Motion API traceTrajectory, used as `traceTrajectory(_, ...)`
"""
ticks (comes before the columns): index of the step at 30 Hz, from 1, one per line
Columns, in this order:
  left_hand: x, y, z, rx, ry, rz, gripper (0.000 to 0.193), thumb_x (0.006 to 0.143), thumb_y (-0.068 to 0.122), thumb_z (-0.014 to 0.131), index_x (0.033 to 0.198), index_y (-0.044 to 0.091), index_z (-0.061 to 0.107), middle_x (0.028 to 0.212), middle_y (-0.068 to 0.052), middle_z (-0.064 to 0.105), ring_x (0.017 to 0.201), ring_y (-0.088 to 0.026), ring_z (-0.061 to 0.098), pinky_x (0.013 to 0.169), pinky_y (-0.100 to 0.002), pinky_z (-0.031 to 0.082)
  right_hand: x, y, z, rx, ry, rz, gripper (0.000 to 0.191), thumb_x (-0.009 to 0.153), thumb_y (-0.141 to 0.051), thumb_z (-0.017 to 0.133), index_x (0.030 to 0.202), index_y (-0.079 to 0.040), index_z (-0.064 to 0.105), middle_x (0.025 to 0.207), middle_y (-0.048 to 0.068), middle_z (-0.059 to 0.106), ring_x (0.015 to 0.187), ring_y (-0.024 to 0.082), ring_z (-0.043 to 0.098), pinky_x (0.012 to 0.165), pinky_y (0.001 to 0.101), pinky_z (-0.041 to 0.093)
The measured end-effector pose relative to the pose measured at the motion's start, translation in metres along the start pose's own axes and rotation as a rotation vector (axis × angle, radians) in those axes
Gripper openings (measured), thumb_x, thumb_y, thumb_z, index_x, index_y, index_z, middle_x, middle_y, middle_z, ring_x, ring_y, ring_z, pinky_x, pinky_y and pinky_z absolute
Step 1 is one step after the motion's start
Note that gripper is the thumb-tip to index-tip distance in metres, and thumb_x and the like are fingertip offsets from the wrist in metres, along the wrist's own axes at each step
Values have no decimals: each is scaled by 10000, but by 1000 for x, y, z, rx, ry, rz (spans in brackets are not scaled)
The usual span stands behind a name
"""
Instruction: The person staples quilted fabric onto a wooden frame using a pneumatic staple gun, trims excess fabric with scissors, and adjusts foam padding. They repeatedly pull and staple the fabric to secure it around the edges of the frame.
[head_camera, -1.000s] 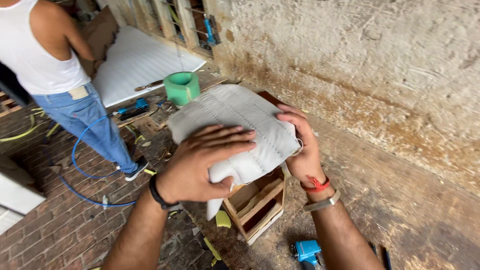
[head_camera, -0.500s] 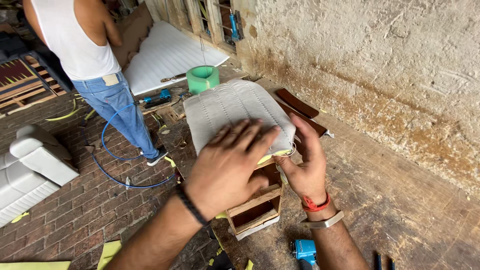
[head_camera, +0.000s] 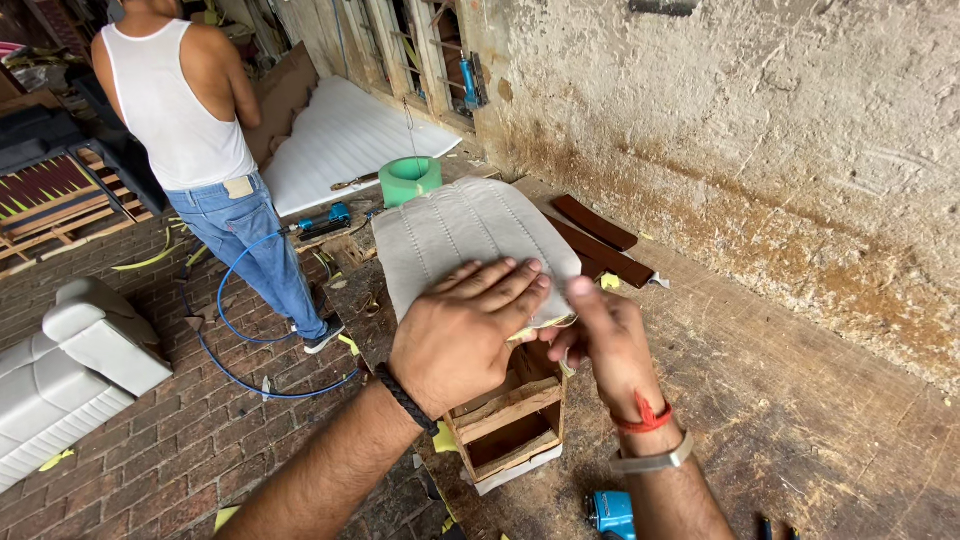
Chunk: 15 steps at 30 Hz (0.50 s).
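A grey stitched upholstery panel (head_camera: 450, 235) lies over a small wooden box frame (head_camera: 508, 420) at the edge of a worn wooden workbench (head_camera: 800, 400). My left hand (head_camera: 462, 335) presses flat on the panel's near end, fingers spread. My right hand (head_camera: 605, 340) pinches the panel's near right edge where it wraps over the frame. A red thread and a metal bracelet circle my right wrist, and a black band circles my left wrist.
A person in a white vest and jeans (head_camera: 205, 160) stands at the left on the brick floor. A blue hose (head_camera: 235, 350), a green tape roll (head_camera: 410, 180), a white foam sheet (head_camera: 340, 140), grey cushions (head_camera: 70, 370), brown strips (head_camera: 600, 240) and a blue tool (head_camera: 610, 515) lie around.
The panel has come down from being held up in both hands onto the wooden frame. My left hand now presses flat on it, and my view has shifted right.
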<state>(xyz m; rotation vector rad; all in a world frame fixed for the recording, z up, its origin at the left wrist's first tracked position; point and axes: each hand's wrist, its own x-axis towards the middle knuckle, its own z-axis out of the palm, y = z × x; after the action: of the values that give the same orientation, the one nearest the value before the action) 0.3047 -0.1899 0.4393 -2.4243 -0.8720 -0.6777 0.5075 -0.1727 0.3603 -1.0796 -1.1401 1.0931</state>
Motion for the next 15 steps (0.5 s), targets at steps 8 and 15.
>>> traceTrajectory(8, 35, -28, -25, -316, -546, -275, 411, 899, 391, 666, 1303, 322, 698, 1357, 47, 667, 1215, -185, 643, 1103, -416, 448, -5, 27, 39, 326, 7, -266, 307, 998, -355, 631, 915, -75, 726, 732, 48, 718, 602, 115, 668, 530, 267, 561)
traceTrajectory(15, 96, -51, 42, -575, -490, 134, 243, 1019, 389, 558, 1146, 267, 725, 1228, 42, 689, 1271, -198, 555, 1151, -445, 339, -7, 28, 29, 411, 91, -60, 301, 1011, -286, 653, 848, -36, 694, 580, 59, 592, 444, 152, 554, 431, 286, 455)
